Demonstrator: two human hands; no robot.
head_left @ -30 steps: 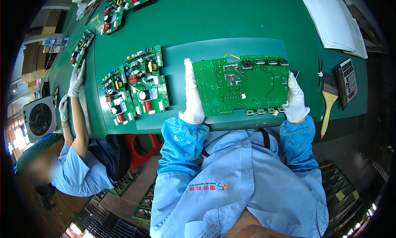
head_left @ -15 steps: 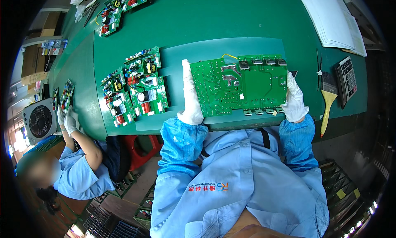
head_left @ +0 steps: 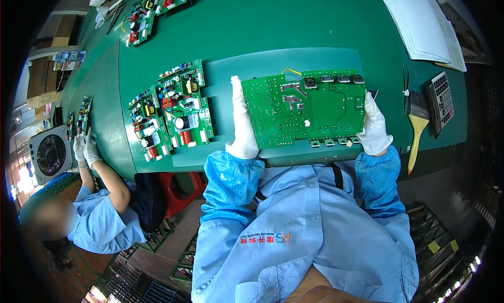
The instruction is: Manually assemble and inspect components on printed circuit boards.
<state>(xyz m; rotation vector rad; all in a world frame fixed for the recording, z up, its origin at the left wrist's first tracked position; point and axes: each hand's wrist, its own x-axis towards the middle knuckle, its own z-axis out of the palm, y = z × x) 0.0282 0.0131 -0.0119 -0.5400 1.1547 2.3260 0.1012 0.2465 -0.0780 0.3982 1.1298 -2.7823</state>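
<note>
A large green circuit board (head_left: 331,109) is held between my two gloved hands, its solder side facing up. Silvery solder patches show near its upper middle, and a yellow wire loops out at the far edge. Along its left edge lies my left hand (head_left: 243,119), in a white glove, gripping the board. On the opposite edge my right hand (head_left: 375,125), also gloved in white, grips it; some of its fingers are hidden under the board. Left of my left hand, populated circuit boards (head_left: 186,109) lie close together with their components up.
A yellow-handled brush (head_left: 418,127), a calculator (head_left: 442,103) and tweezers (head_left: 406,90) lie at the right. Papers (head_left: 417,27) sit at the far right. More boards (head_left: 140,22) lie far left. A co-worker (head_left: 107,203) handles a board beside a fan (head_left: 51,155).
My hands and the board between them stay practically still. At the left, the co-worker's hands and the small board there have shifted slightly.
</note>
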